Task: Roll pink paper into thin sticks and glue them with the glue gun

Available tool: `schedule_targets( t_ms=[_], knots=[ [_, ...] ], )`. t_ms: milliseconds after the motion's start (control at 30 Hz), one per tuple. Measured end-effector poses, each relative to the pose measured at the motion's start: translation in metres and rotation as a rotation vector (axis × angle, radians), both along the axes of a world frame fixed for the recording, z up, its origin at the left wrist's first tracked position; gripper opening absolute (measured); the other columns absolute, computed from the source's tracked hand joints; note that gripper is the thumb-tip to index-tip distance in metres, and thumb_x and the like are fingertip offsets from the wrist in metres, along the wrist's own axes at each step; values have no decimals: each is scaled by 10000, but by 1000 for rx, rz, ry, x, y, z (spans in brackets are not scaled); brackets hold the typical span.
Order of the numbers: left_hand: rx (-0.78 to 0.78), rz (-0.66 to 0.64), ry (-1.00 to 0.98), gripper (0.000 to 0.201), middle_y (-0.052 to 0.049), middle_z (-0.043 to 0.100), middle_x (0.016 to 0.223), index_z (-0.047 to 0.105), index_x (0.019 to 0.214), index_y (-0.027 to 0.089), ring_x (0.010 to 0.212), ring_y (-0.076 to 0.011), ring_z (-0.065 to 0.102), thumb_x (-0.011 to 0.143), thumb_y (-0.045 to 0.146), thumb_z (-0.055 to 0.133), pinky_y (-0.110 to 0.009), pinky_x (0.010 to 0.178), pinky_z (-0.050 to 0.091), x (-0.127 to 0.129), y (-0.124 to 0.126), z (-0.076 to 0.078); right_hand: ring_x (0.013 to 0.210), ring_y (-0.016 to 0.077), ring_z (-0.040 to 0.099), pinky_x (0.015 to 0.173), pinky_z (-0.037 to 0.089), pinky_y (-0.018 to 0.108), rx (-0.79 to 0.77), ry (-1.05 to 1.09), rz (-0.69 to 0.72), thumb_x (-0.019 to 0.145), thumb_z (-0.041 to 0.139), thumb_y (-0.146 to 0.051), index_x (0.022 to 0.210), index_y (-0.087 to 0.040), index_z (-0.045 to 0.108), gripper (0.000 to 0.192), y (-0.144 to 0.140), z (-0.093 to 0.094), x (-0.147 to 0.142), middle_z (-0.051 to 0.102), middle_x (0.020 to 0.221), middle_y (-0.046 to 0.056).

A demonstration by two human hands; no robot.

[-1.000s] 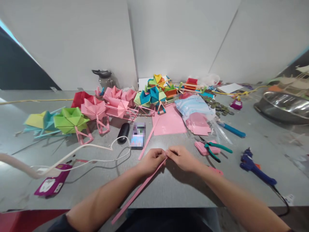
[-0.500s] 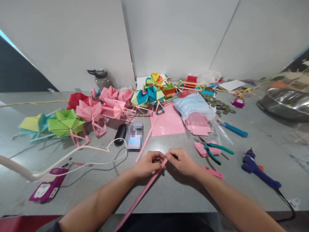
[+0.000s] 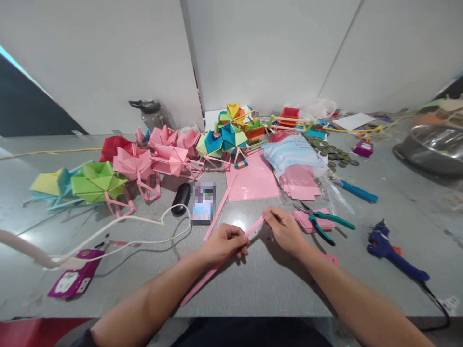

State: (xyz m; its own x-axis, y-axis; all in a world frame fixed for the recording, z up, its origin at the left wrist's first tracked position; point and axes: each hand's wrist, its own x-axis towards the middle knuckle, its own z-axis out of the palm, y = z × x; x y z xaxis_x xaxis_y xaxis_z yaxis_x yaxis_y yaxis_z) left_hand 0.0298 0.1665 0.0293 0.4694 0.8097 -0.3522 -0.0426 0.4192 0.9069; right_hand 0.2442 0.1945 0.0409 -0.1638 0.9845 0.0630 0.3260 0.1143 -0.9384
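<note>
Over the middle of the gray bench [image 3: 275,289], the person stretches a long pink strip [image 3: 255,225] slantwise, its lower end near the front edge. The left hand [image 3: 226,243] grips it between thumb and fingers; the right hand [image 3: 284,229], narrowed to a pinch, has the upper end. Between the forearms I see bench top right down to the front edge. Beyond the right forearm, a blue glue gun [image 3: 392,255] lies toward the right, its cord running to the front edge. Green-handled pliers [image 3: 340,222] rest across a pink stack [image 3: 303,221] just beside the right hand.

The left palm covers part of the strip, and the right forearm hides most of a small pink piece [image 3: 333,259]. The screen of a phone [image 3: 203,202] is blurred out. Toward the back right, a metal bowl [image 3: 427,161] is cut off by the edge of view, its contents hard to make out. A clear plastic bag [image 3: 291,152] near the back edge holds pink pieces [image 3: 300,184]; I can't tell what's in the dark-lidded jug [image 3: 155,118] at the back left.
</note>
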Motion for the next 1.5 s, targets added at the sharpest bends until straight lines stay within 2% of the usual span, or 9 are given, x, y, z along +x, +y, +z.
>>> schedule_targets(
  t_ms=[100,167,267,533,800,1033,1200,1300,1500],
  knots=[
    [-15,31,12,465,-48,694,609,688,736,126,477,-108,599,759,560,852,-230,494,492,3,-1,3,548,147,356,542,298,316,-136,115,35,975,412,-752,623,-245,436,618,-3,-3,-5,412,588,-18],
    [-20,45,14,432,-47,692,606,687,732,126,475,-108,598,763,530,839,-225,488,483,4,-1,4,541,143,361,539,298,314,-182,148,75,951,469,-753,619,-246,441,606,-6,-5,-10,416,573,-23],
    [-26,38,-3,373,-48,692,605,687,729,125,484,-109,605,760,472,822,-221,499,481,3,0,5,547,141,359,548,296,307,-173,128,101,925,566,-685,634,-247,451,538,-10,-6,-17,404,552,-38],
    [-37,18,-61,269,-93,734,654,722,788,100,478,-139,624,759,367,735,-255,486,506,-3,3,0,556,145,364,565,303,312,-127,76,45,934,573,-637,648,-249,453,496,-6,-5,-12,398,552,-41],
    [-28,43,84,257,-59,703,611,703,801,116,462,-132,622,854,367,719,-252,469,533,1,2,1,589,144,432,583,339,300,-176,34,95,950,561,-515,649,-231,467,424,2,-6,-4,466,599,-27],
    [-5,94,146,261,-4,638,556,713,828,127,425,-111,567,866,385,702,-232,440,499,5,0,6,570,131,455,557,353,284,-290,139,114,875,628,-438,732,-217,549,275,2,-8,-2,518,614,-36],
    [47,51,144,310,-15,658,579,699,799,141,467,-117,600,850,445,721,-227,484,493,6,-2,9,598,138,517,584,393,292,-255,40,140,885,691,-509,720,-187,642,365,-8,-9,-16,615,634,10],
    [71,18,167,310,-15,651,569,689,744,148,477,-111,591,854,437,710,-217,494,471,6,-3,10,578,133,519,577,399,290,-270,55,121,863,709,-516,677,-185,632,387,-12,-10,-22,621,614,8],
    [95,82,157,347,2,607,537,705,733,149,456,-98,527,860,472,699,-212,473,432,7,-3,5,537,131,523,559,408,288,-353,145,185,858,715,-528,724,-195,628,369,-12,-8,-22,600,586,-8]
  ],
)
